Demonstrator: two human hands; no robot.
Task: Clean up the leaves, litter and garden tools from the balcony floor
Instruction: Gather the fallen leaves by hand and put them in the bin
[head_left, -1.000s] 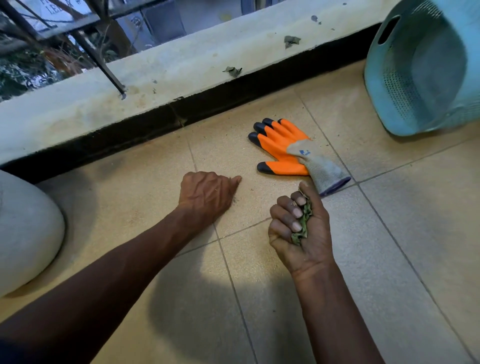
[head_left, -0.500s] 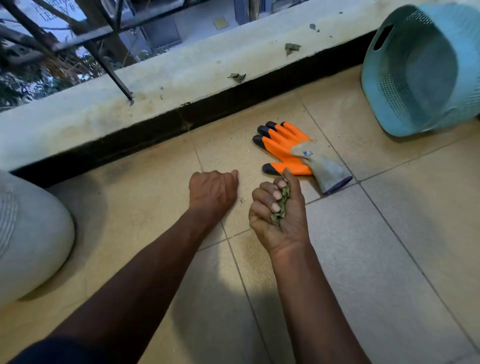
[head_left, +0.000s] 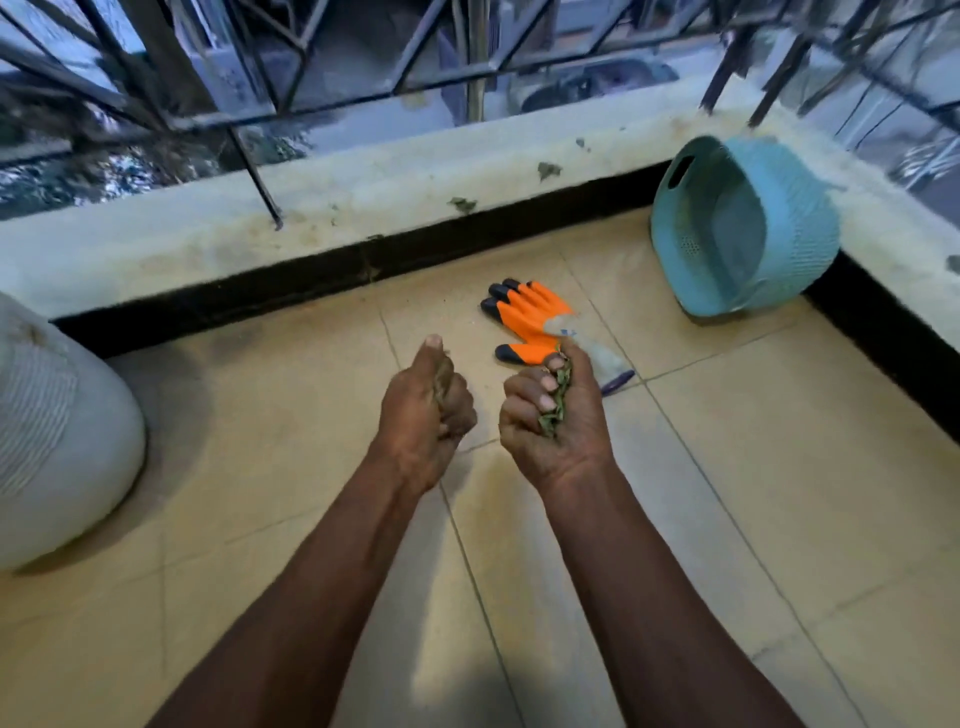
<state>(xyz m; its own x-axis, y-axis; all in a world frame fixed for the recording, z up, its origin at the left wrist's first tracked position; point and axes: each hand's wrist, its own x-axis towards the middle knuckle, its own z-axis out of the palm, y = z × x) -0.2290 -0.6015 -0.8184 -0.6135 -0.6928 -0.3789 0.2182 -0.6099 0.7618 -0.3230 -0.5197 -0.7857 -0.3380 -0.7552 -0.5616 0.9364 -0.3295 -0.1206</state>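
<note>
At your nine o'clock a white sack (head_left: 57, 441) sat on the floor (head_left: 260, 467), close against the ledge (head_left: 156, 249). The railing (head_left: 322, 98) ran along the top of that ledge, from ten o'clock round to two.

Your left hand (head_left: 426, 405) was curled into a fist over the tiles, thumb laid on top and pointing to twelve. A dull scrap of litter (head_left: 442, 379) showed in the crook under the thumb, gripped there.

Just beside it, at its three o'clock and not touching, your right hand (head_left: 556, 415) was turned palm up. Its fingers were folded tightly over a bunch of green leaves (head_left: 557, 402), which poked out between fingertips and palm.

Directly beyond that hand, at twelve o'clock, the orange glove (head_left: 530, 322) lay flat on the floor, its black fingertips towards the ledge and its grey cuff partly hidden behind your knuckles.

Two leaf bits (head_left: 548, 169) lay on the ledge at one o'clock.

At two o'clock the blue basket (head_left: 743, 228) lay tipped on its side in the corner, its mouth facing you.
</note>
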